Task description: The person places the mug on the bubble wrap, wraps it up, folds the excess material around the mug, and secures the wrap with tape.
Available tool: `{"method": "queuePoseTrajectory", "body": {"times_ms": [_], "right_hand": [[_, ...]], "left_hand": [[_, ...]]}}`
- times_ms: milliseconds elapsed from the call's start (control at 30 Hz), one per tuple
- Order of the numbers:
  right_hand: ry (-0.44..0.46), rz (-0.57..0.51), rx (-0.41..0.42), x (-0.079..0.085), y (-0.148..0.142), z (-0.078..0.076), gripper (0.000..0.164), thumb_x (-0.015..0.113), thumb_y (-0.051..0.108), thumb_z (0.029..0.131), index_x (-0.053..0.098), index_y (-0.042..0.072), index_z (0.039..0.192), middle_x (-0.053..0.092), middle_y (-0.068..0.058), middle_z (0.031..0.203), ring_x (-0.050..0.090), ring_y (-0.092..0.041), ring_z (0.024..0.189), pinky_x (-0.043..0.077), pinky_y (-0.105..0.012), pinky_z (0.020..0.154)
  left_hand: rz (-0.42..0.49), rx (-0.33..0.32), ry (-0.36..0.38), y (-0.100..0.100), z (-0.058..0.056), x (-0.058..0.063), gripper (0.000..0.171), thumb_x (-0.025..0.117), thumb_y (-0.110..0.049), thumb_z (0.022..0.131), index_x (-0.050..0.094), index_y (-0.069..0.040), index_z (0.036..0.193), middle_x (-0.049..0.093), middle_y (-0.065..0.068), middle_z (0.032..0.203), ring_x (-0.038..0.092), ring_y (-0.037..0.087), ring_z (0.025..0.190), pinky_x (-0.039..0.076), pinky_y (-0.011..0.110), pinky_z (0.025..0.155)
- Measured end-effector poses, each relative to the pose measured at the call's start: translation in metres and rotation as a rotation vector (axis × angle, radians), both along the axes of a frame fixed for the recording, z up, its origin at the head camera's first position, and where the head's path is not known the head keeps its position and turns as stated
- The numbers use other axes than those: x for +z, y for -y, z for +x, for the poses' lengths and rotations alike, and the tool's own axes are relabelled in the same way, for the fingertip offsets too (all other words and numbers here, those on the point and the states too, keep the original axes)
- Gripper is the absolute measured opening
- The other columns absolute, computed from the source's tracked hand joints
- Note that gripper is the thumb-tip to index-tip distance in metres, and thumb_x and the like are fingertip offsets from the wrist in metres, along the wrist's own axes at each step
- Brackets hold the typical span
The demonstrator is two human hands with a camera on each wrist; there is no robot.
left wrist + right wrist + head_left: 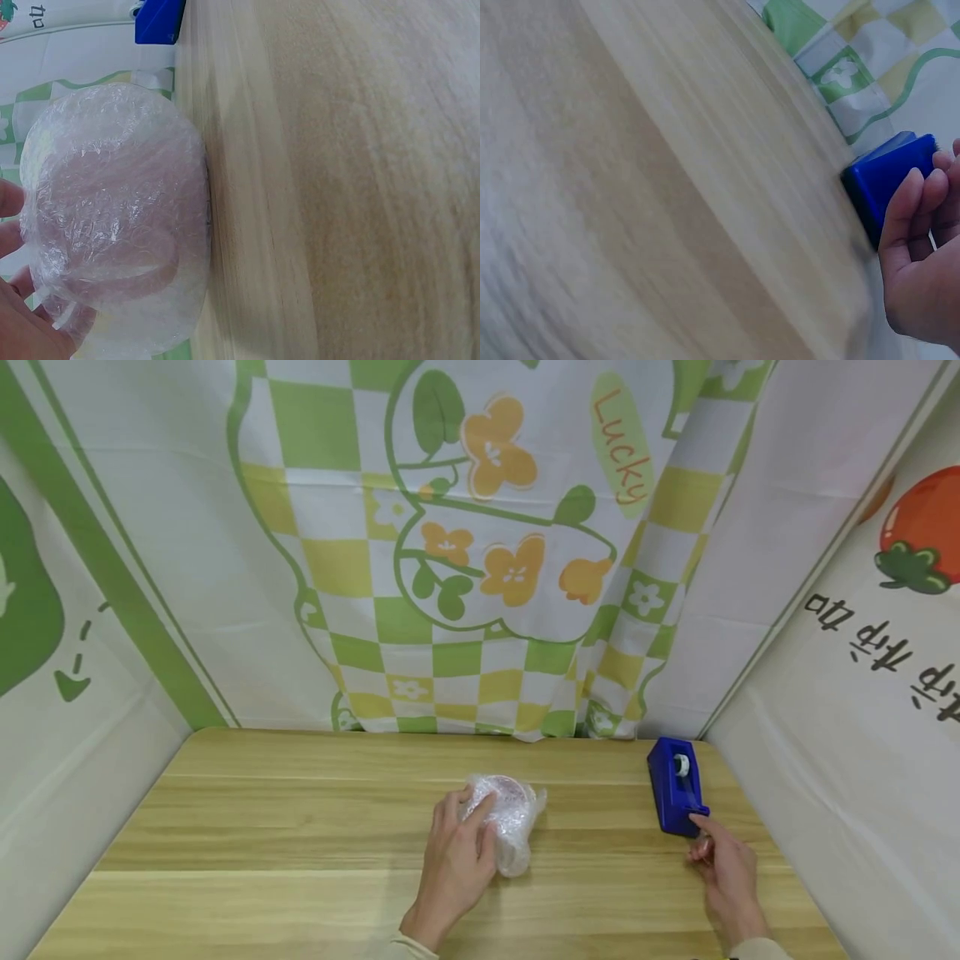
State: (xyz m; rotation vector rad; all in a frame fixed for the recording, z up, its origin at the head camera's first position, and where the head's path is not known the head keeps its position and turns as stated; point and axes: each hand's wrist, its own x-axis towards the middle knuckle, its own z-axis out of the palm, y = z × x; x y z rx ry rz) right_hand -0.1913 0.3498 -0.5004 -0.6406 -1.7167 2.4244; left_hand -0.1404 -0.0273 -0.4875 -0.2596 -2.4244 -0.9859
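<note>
A bundle in clear bubble wrap [517, 827] stands on the table, a pinkish rounded object showing through the plastic. My left hand [457, 860] grips its left side, fingers spread over the top and side. In the left wrist view the fingertips sit along the edge of the wrap [120, 202]. At the far right is a blue tape dispenser [670, 777] with a small roll of clear tape [681, 766] in it. My right hand [729, 877] is at its cutter end, thumb and fingers curled together, pinching the tape end; the wrist view mostly hides the pinch.
The wooden table [262, 827] has its back edge against a checkered green and yellow curtain [465, 677]. White printed fabric walls [847, 710] stand close along both sides. The dispenser is near the back right corner.
</note>
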Motion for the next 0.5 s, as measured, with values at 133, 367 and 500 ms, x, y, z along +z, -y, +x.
{"method": "queuePoseTrajectory", "body": {"times_ms": [133, 367, 500], "right_hand": [[-0.099, 0.074, 0.089, 0.005, 0.0, 0.006, 0.025, 0.066, 0.012, 0.099, 0.076, 0.015, 0.076, 0.054, 0.004, 0.057, 0.053, -0.009, 0.054, 0.052, -0.023, 0.055], [-0.183, 0.315, 0.239, 0.016, 0.009, 0.013, 0.02, 0.069, 0.015, 0.098, 0.076, 0.01, 0.116, 0.061, 0.002, 0.069, 0.06, -0.009, 0.064, 0.057, -0.027, 0.062], [-0.192, 0.389, 0.318, 0.02, 0.017, 0.016, 0.034, 0.069, 0.013, 0.098, 0.066, -0.001, 0.129, 0.065, 0.003, 0.075, 0.061, -0.01, 0.067, 0.059, -0.03, 0.065]], "left_hand": [[-0.001, 0.0, -0.004, 0.0, 0.0, 0.0, 0.036, 0.067, -0.015, 0.094, 0.069, -0.004, 0.128, 0.055, 0.022, 0.129, 0.051, 0.041, 0.123, 0.051, 0.053, 0.096], [0.0, -0.006, -0.001, 0.001, 0.0, 0.0, 0.036, 0.066, -0.015, 0.095, 0.069, -0.004, 0.129, 0.054, 0.022, 0.13, 0.051, 0.042, 0.123, 0.051, 0.053, 0.095], [0.001, -0.009, 0.004, 0.001, 0.001, 0.0, 0.036, 0.066, -0.015, 0.095, 0.068, -0.004, 0.129, 0.054, 0.022, 0.131, 0.051, 0.042, 0.123, 0.051, 0.053, 0.095]]}}
